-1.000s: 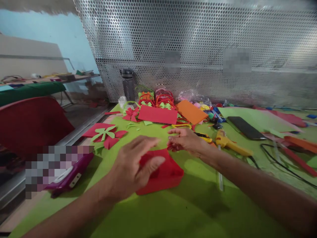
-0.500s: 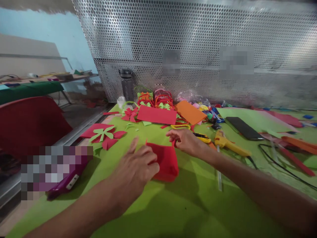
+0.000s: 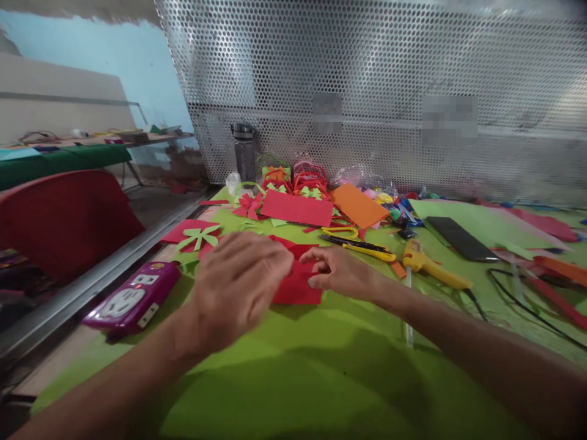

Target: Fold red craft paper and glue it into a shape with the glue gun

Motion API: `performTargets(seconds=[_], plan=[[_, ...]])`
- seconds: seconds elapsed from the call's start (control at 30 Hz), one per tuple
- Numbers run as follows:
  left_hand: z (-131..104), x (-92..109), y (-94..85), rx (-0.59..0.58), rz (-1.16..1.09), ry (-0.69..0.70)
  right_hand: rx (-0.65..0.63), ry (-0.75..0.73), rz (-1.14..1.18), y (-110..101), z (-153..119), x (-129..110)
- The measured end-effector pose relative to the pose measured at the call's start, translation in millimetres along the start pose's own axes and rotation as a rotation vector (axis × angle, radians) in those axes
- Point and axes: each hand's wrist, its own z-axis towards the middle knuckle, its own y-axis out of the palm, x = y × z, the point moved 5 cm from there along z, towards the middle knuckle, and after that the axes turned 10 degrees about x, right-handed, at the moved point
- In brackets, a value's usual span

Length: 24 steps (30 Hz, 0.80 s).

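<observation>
A red folded sheet, apparently craft foam or felt, lies on the green sheet in front of me, its left part behind my left hand. My left hand is raised over that left side, smeared by motion, so I cannot make out whether its fingers grip anything. From the right, my right hand reaches over the red piece with bent fingers, thumb and forefinger apart. Just beyond my right hand are a black and yellow cutter knife and yellow-handled scissors.
A yellow glue gun with its cord and a black phone lie to the right. On the left sits a purple power strip. Red and orange sheets, small decorated bags and a bottle stand behind, before a perforated metal panel.
My left hand has shifted up and left and blurs more. My right hand has let go of the upright edge and moved over the red piece, which now looks flatter.
</observation>
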Motion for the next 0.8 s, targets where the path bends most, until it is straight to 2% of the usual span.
performTargets(seconds=[0.07, 0.13, 0.2, 0.27, 0.37, 0.47, 0.57, 0.67, 0.73, 0.8], plan=[[-3, 26, 3.5, -0.082, -0.063, 0.103, -0.025, -0.009, 0.043, 6, -1, -1], [-16, 41, 17.5, -0.294, -0.030, 0.105, -0.046, 0.005, 0.065, 11, -2, -1], [-34, 47, 31.0, -0.464, 0.031, 0.060, -0.049, 0.048, 0.059, 15, -3, -1], [-52, 47, 40.1, -0.564, 0.064, -0.007, -0.037, 0.084, 0.016, 19, -5, 0], [-70, 45, 40.9, -0.508, 0.074, -0.062, -0.016, 0.090, -0.044, 21, -8, 0], [-75, 43, 38.1, -0.436, 0.065, -0.089, -0.021, 0.081, -0.069, 21, -12, 4], [-75, 41, 41.6, -0.493, 0.036, -0.142, -0.008, 0.029, -0.128, 17, -13, 5], [-74, 39, 46.1, -0.565, 0.006, -0.188, 0.085, -0.083, -0.257, 8, -12, 0], [-74, 39, 46.2, -0.574, 0.004, -0.196, 0.126, -0.153, -0.310, 4, -11, -4], [-73, 40, 44.5, -0.574, 0.013, -0.185, 0.109, -0.178, -0.321, 3, -11, -7]])
